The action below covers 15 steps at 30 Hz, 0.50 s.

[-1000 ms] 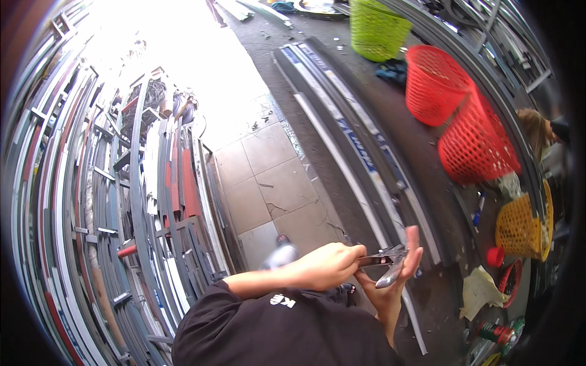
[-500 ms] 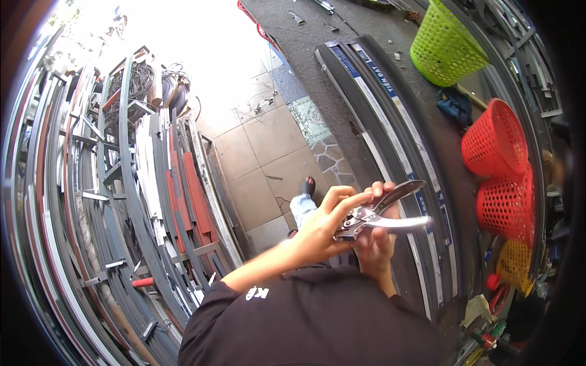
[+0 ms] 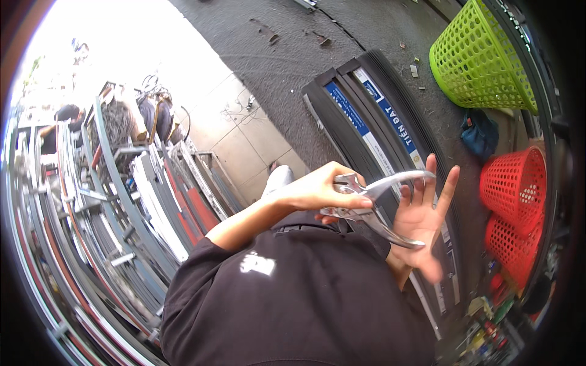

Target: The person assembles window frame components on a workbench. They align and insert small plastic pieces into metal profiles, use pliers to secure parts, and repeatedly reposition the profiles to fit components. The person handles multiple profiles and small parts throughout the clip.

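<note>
My left hand [image 3: 311, 189] is closed around the head of silver metal pliers [image 3: 384, 230]. Their two curved handles point right and stand spread apart, one angled up and the other down. Part of the head is hidden by my fingers. Just beyond the handle ends, my right hand [image 3: 421, 226] is open, palm showing and fingers spread. The handle tips overlap it in the view, and I cannot tell whether they touch the palm.
Long dark profiles [image 3: 342, 122] with blue-and-white labels lie beyond my hands. At the right are a green basket [image 3: 482, 61], red baskets [image 3: 513, 183] and a blue cloth bundle [image 3: 479, 134]. Racked metal lengths [image 3: 162, 201] fill the left, with a person [image 3: 67, 116] behind them.
My right hand has let the pliers go and spread its fingers. The pliers have turned in my left hand, their handles now wider apart. The view has shifted.
</note>
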Each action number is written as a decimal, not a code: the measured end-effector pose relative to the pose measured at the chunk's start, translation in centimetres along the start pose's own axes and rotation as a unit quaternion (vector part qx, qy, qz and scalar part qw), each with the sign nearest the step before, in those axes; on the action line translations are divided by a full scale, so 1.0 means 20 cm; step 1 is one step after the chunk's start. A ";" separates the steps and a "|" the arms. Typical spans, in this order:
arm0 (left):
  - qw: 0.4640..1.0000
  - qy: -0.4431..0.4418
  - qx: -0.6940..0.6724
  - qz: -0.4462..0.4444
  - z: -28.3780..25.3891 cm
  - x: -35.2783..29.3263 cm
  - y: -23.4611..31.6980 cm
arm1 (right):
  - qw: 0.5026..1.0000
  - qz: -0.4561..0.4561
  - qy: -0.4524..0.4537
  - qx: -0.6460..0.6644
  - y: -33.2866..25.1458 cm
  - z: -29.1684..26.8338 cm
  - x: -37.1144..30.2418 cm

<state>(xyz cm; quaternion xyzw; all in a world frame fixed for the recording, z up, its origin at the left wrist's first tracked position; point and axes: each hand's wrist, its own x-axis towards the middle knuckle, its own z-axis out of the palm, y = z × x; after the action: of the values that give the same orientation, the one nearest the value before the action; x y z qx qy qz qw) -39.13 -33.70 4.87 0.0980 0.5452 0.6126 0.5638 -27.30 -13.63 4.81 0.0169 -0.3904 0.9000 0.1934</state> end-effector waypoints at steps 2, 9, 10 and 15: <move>0.992 -0.116 0.038 0.019 -0.08 0.10 0.07 | 0.979 0.026 0.075 0.186 0.03 0.00 0.01; 0.805 -0.364 0.359 0.301 -0.32 0.27 0.27 | 0.916 0.398 0.041 0.034 0.15 0.28 -0.21; 0.793 -0.401 0.376 0.261 -0.34 0.29 0.29 | 0.897 0.443 0.011 0.000 0.18 0.30 -0.24; 0.822 -0.392 0.339 0.235 -0.47 0.32 0.30 | 0.917 0.389 0.020 -0.091 0.47 0.46 -0.33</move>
<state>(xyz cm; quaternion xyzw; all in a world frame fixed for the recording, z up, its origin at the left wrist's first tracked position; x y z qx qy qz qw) -51.86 -32.42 2.74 0.6404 0.4117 0.4126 0.5002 -25.71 -28.14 3.50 -0.1718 -0.4427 0.8647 -0.1636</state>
